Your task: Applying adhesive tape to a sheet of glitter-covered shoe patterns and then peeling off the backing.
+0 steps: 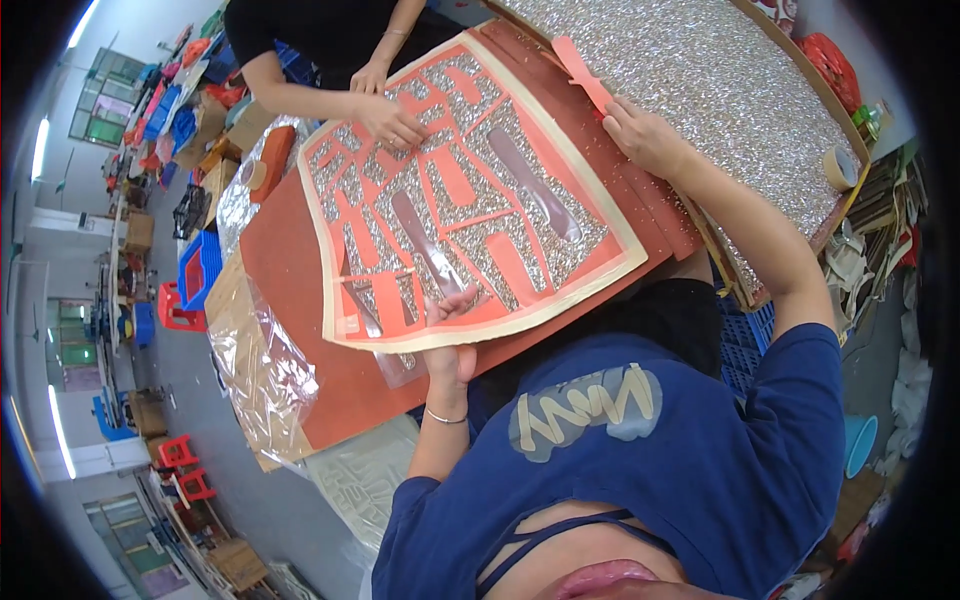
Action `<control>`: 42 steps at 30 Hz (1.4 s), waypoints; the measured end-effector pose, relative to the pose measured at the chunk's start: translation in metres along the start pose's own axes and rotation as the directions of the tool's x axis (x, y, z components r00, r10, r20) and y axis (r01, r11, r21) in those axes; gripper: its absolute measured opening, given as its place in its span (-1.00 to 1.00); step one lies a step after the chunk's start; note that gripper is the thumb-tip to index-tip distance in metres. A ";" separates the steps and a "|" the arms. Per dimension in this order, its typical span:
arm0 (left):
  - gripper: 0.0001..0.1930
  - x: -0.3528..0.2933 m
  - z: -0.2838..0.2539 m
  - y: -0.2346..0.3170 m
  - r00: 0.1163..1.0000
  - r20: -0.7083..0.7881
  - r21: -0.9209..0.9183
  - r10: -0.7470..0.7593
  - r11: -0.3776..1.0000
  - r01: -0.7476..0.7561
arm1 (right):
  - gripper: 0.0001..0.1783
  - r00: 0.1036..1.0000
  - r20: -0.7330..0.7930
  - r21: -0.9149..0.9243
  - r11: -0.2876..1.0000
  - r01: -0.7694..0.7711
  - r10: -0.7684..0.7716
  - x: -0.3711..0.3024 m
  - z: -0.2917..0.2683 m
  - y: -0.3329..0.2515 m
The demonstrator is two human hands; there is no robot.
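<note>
Partly hidden under the tilted sheet [470, 190], the left hand [452, 335] pinches its near edge; the right hand [640, 135] grips a red strip [582, 72] running away.

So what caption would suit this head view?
Left hand steadies a red glittered cut-out sheet; right hand peels a red strip.

We find open room on the bare red board [285, 260] left of the cut sheet [460, 190]. At the far side, another person's hands [390, 120] rest on the sheet and block that way. To the right, the glitter panel [720, 90] and a tape roll [840, 165] crowd the edge.
</note>
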State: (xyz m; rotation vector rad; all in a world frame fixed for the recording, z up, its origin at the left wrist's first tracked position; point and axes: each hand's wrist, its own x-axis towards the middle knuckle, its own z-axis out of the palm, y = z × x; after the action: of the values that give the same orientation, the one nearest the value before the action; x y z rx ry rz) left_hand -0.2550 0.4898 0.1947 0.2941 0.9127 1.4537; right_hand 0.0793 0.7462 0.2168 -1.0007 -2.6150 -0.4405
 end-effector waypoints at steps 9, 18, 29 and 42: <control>-0.64 -0.010 0.003 -0.013 0.993 -0.035 -0.405 -0.111 0.910 0.087 | -0.08 0.961 0.074 0.659 0.737 0.154 -0.267 -0.022 -0.050 -0.196; -0.50 -0.022 0.033 -0.051 0.821 0.553 0.829 0.140 -0.189 -0.526 | -0.80 0.947 0.277 0.467 0.884 0.017 -0.165 0.032 -0.050 -0.190; -0.71 -0.014 0.030 -0.006 0.921 0.389 0.889 0.034 -0.276 -0.365 | -0.66 0.952 0.018 0.459 0.848 0.265 -0.307 0.072 -0.095 -0.159; -0.51 0.006 0.068 -0.065 0.756 0.643 0.730 -0.127 -0.197 -0.654 | -0.60 0.923 0.244 0.269 0.935 0.230 -0.297 -0.061 -0.045 -0.138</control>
State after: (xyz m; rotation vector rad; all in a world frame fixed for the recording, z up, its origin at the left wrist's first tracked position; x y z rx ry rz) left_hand -0.1623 0.5090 0.1920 2.2246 1.3799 0.5073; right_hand 0.0362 0.5946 0.2098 -0.6739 -2.9854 -0.0391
